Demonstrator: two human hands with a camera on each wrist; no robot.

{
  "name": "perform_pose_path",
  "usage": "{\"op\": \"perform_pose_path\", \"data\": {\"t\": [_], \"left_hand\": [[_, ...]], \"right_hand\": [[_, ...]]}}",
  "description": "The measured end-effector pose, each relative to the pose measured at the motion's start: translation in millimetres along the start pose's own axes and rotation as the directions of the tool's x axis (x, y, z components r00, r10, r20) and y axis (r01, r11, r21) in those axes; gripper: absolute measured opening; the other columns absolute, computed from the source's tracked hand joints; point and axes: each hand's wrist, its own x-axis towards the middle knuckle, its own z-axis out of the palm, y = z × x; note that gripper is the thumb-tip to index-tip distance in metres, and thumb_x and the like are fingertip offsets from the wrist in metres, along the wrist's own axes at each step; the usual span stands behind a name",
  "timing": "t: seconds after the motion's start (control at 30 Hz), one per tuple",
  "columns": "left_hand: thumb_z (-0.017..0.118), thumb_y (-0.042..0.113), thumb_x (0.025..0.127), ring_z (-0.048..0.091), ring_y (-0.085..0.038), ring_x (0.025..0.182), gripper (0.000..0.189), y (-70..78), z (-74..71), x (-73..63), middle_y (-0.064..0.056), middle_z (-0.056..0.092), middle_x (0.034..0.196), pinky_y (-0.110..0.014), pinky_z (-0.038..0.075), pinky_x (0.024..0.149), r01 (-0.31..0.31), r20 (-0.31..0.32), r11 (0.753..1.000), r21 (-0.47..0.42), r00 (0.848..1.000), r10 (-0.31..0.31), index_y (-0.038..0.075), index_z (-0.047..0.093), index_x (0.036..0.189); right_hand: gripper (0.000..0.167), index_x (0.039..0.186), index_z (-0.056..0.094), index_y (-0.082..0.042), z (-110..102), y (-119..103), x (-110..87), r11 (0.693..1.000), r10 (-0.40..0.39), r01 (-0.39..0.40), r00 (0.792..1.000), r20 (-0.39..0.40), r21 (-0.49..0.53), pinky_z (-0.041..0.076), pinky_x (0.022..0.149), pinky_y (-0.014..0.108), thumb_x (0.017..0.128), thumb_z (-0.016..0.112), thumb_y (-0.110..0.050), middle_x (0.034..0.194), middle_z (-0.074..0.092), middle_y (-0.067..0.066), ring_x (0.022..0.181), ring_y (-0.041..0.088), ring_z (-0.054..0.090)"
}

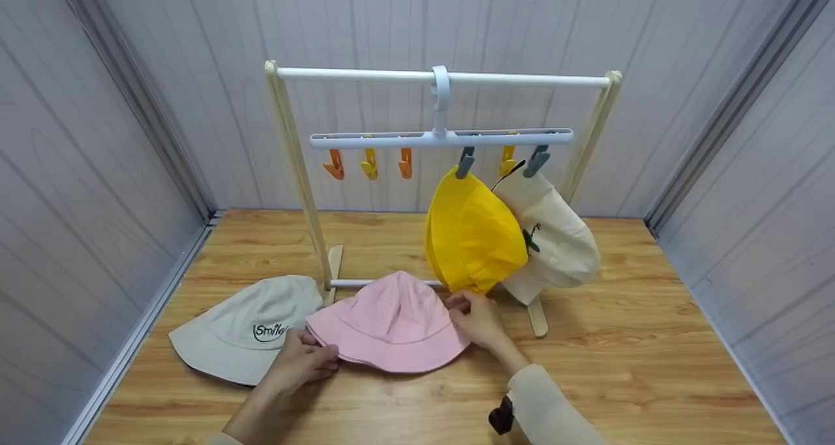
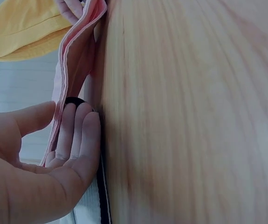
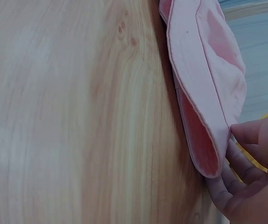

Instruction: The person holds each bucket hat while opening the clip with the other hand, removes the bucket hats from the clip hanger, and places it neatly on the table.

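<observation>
A pink bucket hat (image 1: pixel 394 318) lies partly folded on the wooden tabletop, brim toward me. My left hand (image 1: pixel 301 361) pinches the left end of its brim; in the left wrist view the thumb is on one side of the pink brim (image 2: pixel 75 51) and the fingers on the other. At the hat's right side, my right hand (image 1: pixel 479 322) grips the fabric between thumb and fingers, also visible in the right wrist view near the brim (image 3: pixel 201 135). Left of it lies an off-white bucket hat (image 1: pixel 238 331) with "Smile" lettering, partly behind my left hand.
A white clip hanger (image 1: pixel 375 140) hangs from a wooden rack's bar (image 1: pixel 355 74). A grey clip (image 1: pixel 465 164) holds a yellow bucket hat (image 1: pixel 473 233), another a cream hat (image 1: pixel 564 243). Orange clips (image 1: pixel 334 166) and yellow clips (image 1: pixel 370 166) hang without hats. Panel walls enclose the table.
</observation>
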Motion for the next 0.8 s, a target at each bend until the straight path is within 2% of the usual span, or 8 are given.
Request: {"op": "perform_pose_path", "data": {"t": [0.07,0.3,0.5,0.63,0.8], "left_hand": [[0.069,0.000,0.099,0.071,-0.024,0.076,0.041,2.1,-1.7,-0.4,-0.020,0.066,0.098,-0.037,0.064,0.072,0.004,-0.010,1.000,0.005,1.000,-0.004,-0.002,0.031,0.114],[0.068,0.002,0.100,0.071,-0.023,0.076,0.041,12.4,-7.9,-2.5,-0.019,0.065,0.095,-0.036,0.063,0.070,-0.032,-0.044,0.999,0.037,0.998,0.033,-0.002,0.031,0.118],[0.070,0.004,0.099,0.067,-0.021,0.076,0.040,24.2,-10.5,-3.7,-0.012,0.063,0.090,-0.032,0.059,0.070,-0.100,-0.051,0.988,0.116,0.993,0.106,-0.002,0.038,0.123],[0.070,0.008,0.100,0.068,-0.021,0.083,0.039,33.0,-8.7,-6.0,-0.010,0.063,0.094,-0.031,0.058,0.073,-0.151,-0.047,0.975,0.164,0.986,0.161,0.000,0.043,0.126],[0.069,0.005,0.100,0.068,-0.023,0.093,0.037,45.1,-2.7,-8.2,-0.014,0.065,0.105,-0.031,0.060,0.082,-0.234,-0.026,0.968,0.095,0.971,0.237,0.000,0.047,0.128]], "right_hand": [[0.015,0.108,0.075,-0.001,-4.8,0.4,-0.7,1.000,-0.015,0.015,1.000,-0.010,-0.003,0.058,0.084,0.042,0.093,0.073,-0.001,0.102,0.077,0.010,0.091,0.025,0.071],[0.015,0.112,0.074,-0.003,-28.9,-3.4,-1.5,0.999,0.018,-0.018,1.000,0.014,0.049,0.055,0.085,0.039,0.097,0.073,-0.003,0.100,0.074,0.006,0.093,0.021,0.068],[0.018,0.116,0.073,-0.002,-56.6,-12.5,-3.2,0.996,0.016,-0.018,0.999,0.028,0.090,0.054,0.090,0.039,0.099,0.071,-0.005,0.104,0.072,0.005,0.097,0.021,0.066],[0.020,0.119,0.073,-0.004,-75.4,-21.6,-4.3,0.996,0.008,-0.010,1.000,0.024,0.085,0.056,0.095,0.040,0.100,0.073,-0.008,0.108,0.074,0.004,0.101,0.021,0.068],[0.023,0.123,0.071,-0.004,-97.6,-35.2,-5.9,0.995,-0.015,0.013,1.000,0.019,0.101,0.057,0.095,0.037,0.101,0.073,-0.011,0.113,0.073,0.006,0.104,0.022,0.068]]}}
